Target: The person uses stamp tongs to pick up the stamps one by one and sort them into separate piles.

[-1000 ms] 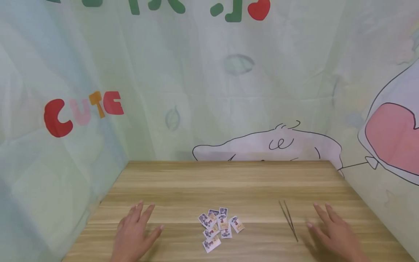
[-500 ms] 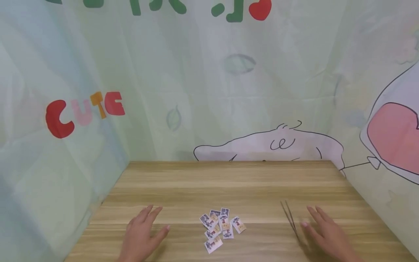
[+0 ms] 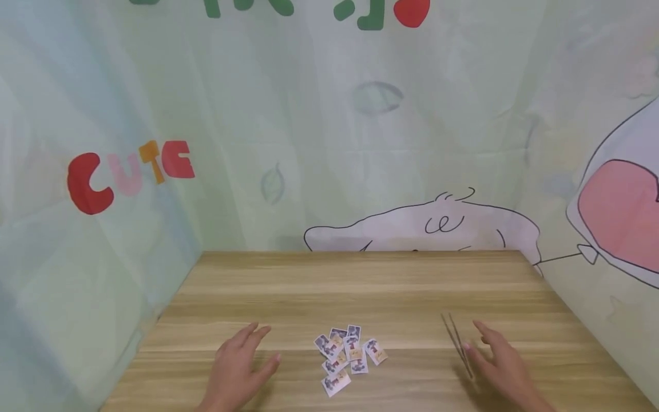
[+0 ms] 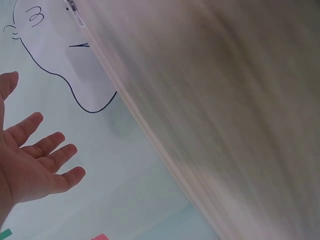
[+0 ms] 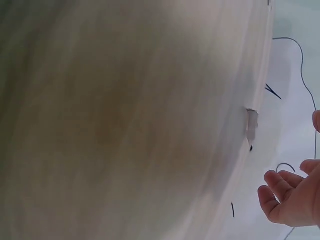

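Several small stamp-like printed papers (image 3: 352, 348) lie in an overlapping pile near the middle of the wooden table, one of them a little apart on the right. To their right, a thin pair of metal tweezers (image 3: 455, 342) lies with its two tips spread and pointing away. My left hand (image 3: 237, 366) hovers left of the pile, fingers relaxed and thumb out, holding nothing. Close beside the tweezers is my right hand (image 3: 501, 363); its thumb tip appears at their right edge, and whether it touches cannot be told. The left wrist view shows the left fingers (image 4: 47, 145) spread and loose.
The wooden table (image 3: 288, 292) reaches back to a pale green cloth backdrop (image 3: 247, 114) with cartoon drawings and coloured letters. Cloth also hangs along the left and right sides.
Both hands have moved inward: the left hand rightward toward the stamp-like papers, the right hand leftward up to the tweezers. Papers and tweezers lie as before.
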Action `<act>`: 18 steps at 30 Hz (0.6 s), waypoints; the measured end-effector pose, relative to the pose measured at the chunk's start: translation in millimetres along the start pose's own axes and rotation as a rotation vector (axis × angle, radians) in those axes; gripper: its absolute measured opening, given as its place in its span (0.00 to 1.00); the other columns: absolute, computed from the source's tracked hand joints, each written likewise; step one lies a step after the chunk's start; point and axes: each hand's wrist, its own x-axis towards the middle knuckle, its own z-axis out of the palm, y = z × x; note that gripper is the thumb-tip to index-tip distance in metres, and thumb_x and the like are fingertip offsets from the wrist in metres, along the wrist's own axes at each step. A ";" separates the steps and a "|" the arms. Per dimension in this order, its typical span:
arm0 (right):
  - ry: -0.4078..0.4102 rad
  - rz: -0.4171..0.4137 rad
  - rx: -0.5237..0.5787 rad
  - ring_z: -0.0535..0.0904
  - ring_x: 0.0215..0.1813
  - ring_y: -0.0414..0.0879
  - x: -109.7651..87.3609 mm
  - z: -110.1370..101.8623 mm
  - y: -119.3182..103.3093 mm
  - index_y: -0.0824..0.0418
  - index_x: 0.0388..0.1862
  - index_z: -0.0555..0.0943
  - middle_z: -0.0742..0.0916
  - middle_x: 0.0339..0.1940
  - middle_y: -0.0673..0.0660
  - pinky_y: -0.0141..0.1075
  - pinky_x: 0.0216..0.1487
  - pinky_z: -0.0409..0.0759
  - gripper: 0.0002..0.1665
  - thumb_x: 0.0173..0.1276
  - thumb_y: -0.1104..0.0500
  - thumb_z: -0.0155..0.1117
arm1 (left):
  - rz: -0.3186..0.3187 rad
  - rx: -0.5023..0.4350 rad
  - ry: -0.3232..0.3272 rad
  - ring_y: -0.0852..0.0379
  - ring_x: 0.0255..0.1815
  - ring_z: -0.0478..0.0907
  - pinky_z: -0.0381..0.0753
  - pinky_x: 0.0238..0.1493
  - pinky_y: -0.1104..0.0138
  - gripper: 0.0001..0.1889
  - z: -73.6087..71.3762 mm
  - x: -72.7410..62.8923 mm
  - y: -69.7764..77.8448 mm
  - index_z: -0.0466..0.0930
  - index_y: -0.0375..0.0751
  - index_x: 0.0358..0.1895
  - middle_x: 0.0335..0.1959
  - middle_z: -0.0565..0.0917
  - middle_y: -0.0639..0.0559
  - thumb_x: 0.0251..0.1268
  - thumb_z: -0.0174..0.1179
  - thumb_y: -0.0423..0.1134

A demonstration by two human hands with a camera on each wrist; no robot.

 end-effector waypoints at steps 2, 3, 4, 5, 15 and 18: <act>-0.023 0.040 0.015 0.74 0.50 0.68 0.2 1.8 -1.0 0.73 0.64 0.64 0.73 0.57 0.75 0.63 0.43 0.73 0.37 0.66 0.50 0.60 | 0.005 -0.005 -0.012 0.38 0.52 0.73 0.68 0.47 0.39 0.27 2.6 1.2 3.2 0.78 0.39 0.52 0.53 0.76 0.36 0.48 0.69 0.48; -0.029 0.056 0.026 0.75 0.50 0.68 0.3 2.7 -1.2 0.73 0.64 0.64 0.73 0.57 0.75 0.62 0.42 0.74 0.37 0.66 0.50 0.60 | 0.006 -0.009 -0.018 0.38 0.52 0.73 0.69 0.47 0.39 0.27 4.0 1.5 4.6 0.78 0.39 0.52 0.53 0.76 0.36 0.47 0.70 0.48; -0.030 0.067 0.036 0.75 0.50 0.68 0.5 4.5 -2.0 0.73 0.64 0.64 0.73 0.57 0.75 0.61 0.42 0.74 0.38 0.66 0.49 0.60 | 0.008 -0.011 -0.026 0.38 0.52 0.73 0.69 0.48 0.40 0.28 4.1 2.3 5.5 0.78 0.39 0.52 0.53 0.76 0.36 0.47 0.69 0.48; -0.026 0.072 0.046 0.75 0.49 0.68 1.1 6.2 -2.7 0.74 0.64 0.64 0.74 0.56 0.75 0.60 0.42 0.75 0.38 0.66 0.50 0.60 | 0.012 -0.012 -0.033 0.38 0.52 0.73 0.68 0.48 0.40 0.28 4.3 3.1 6.5 0.78 0.39 0.53 0.53 0.76 0.37 0.47 0.69 0.48; -0.028 0.196 0.174 0.76 0.48 0.67 4.1 18.1 -8.7 0.74 0.65 0.60 0.75 0.53 0.76 0.56 0.43 0.76 0.39 0.67 0.49 0.59 | 0.051 -0.043 -0.036 0.41 0.53 0.73 0.69 0.50 0.42 0.29 14.3 3.0 13.0 0.76 0.37 0.54 0.52 0.77 0.38 0.48 0.68 0.48; -0.014 0.218 0.190 0.76 0.47 0.66 5.6 22.8 -8.2 0.74 0.65 0.61 0.76 0.51 0.76 0.55 0.43 0.77 0.38 0.67 0.49 0.59 | 0.058 -0.052 -0.045 0.40 0.53 0.73 0.69 0.50 0.42 0.29 15.6 4.7 13.6 0.76 0.37 0.54 0.52 0.77 0.37 0.48 0.68 0.49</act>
